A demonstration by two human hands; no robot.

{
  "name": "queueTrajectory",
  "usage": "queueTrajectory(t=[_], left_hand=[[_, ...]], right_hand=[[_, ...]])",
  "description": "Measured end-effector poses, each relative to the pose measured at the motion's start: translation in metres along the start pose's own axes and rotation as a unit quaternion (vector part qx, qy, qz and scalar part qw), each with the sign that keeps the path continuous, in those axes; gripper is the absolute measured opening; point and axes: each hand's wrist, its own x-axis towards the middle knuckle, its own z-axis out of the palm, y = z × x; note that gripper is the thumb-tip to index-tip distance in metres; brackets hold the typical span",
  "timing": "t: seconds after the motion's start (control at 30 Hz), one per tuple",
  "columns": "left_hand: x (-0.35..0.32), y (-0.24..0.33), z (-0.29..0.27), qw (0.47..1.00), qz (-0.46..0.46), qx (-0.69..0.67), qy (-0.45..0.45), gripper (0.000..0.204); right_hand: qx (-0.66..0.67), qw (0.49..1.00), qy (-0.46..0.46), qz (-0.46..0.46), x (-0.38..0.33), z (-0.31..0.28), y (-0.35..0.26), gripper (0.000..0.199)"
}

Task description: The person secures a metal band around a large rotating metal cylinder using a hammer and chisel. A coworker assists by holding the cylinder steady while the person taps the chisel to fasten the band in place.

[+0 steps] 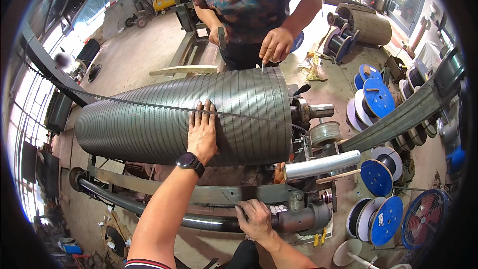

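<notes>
A large grey ribbed metal drum (149,119) lies sideways on a machine. My left hand (201,132), with a black watch on the wrist, lies flat on top of the drum with its fingers stretched out, touching a thin toothed strip (124,102) that runs across the drum. My right hand (256,219) is lower down, its fingers curled over the dark pipe (209,223) of the machine frame. Across the drum stands another person, one hand (276,45) pressing a small tool onto the drum's far edge, the other hand (216,35) gripping a dark tool.
The drum's shaft (318,111) sticks out at the right, with a shiny roller (323,164) below it. Several blue and white wire spools (378,97) lie on the floor at the right, next to a red fan (425,216). A long steel beam (408,114) slants across the right side.
</notes>
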Motion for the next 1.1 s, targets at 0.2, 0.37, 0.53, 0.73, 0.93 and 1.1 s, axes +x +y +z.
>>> queueTrajectory(t=[0.2, 0.37, 0.53, 0.73, 0.93, 1.1], left_hand=[[0.001, -0.003, 0.003, 1.000, 0.008, -0.015, 0.012, 0.138], [0.000, -0.003, 0.004, 1.000, 0.015, -0.020, 0.011, 0.140], [-0.002, -0.002, 0.007, 1.000, 0.017, 0.001, 0.023, 0.140], [-0.011, 0.002, 0.008, 0.997, 0.023, -0.047, 0.048, 0.136], [-0.023, 0.001, 0.030, 0.997, 0.011, -0.038, 0.064, 0.136], [-0.031, 0.005, 0.038, 0.995, 0.018, -0.044, 0.084, 0.131]], right_hand=[[-0.003, 1.000, 0.011, 0.008, -0.001, 0.005, -0.006, 0.017], [-0.009, 1.000, 0.020, 0.013, -0.002, 0.010, -0.008, 0.017], [-0.005, 1.000, 0.012, 0.017, -0.001, 0.009, -0.014, 0.017], [-0.007, 1.000, 0.020, 0.021, -0.008, 0.005, -0.008, 0.017], [-0.018, 0.999, 0.015, 0.027, -0.013, -0.009, -0.004, 0.016], [-0.015, 1.000, 0.000, 0.026, -0.016, -0.017, 0.002, 0.017]])
